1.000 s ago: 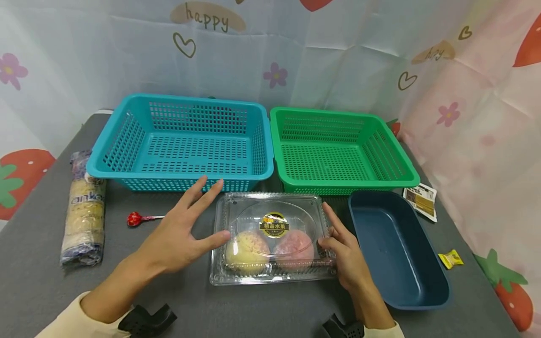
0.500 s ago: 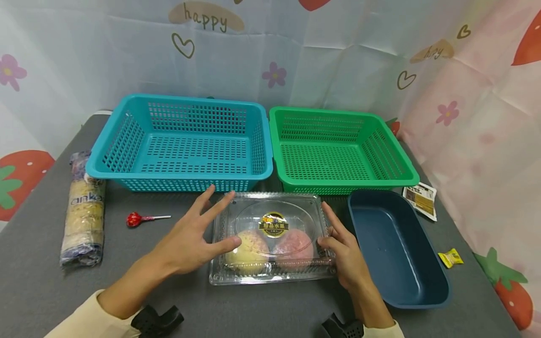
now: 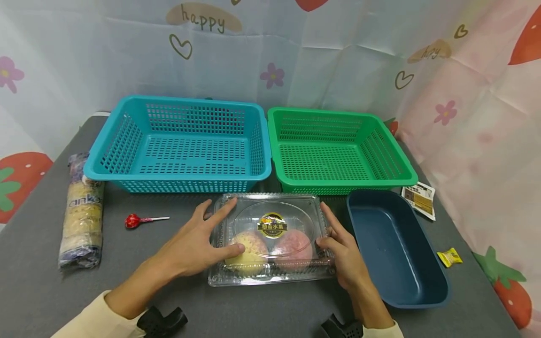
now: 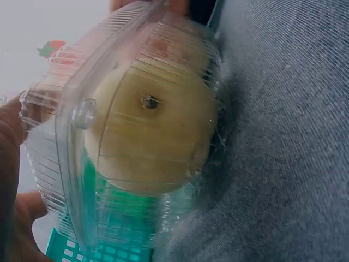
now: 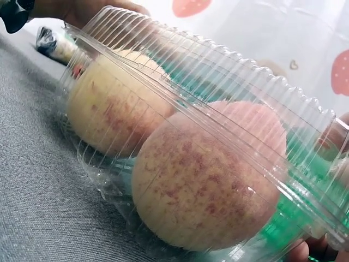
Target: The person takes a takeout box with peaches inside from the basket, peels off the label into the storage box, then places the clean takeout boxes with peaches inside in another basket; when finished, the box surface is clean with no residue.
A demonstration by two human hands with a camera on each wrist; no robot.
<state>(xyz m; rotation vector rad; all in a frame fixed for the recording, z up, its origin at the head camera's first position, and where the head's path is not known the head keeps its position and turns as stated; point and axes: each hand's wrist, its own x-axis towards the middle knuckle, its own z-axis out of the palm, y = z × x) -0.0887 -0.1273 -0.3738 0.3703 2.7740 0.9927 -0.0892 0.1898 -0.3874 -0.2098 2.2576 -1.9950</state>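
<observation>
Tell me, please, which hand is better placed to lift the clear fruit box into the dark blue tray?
Probably the right hand: it already touches the right edge of the clear fruit box, next to the dark blue tray. The left hand rests on the far side.

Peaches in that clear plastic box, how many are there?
2. A yellowish peach sits in the left half of the clear box, by the left hand; a pinker peach sits in the right half, by the right hand. None seems hidden.
</observation>
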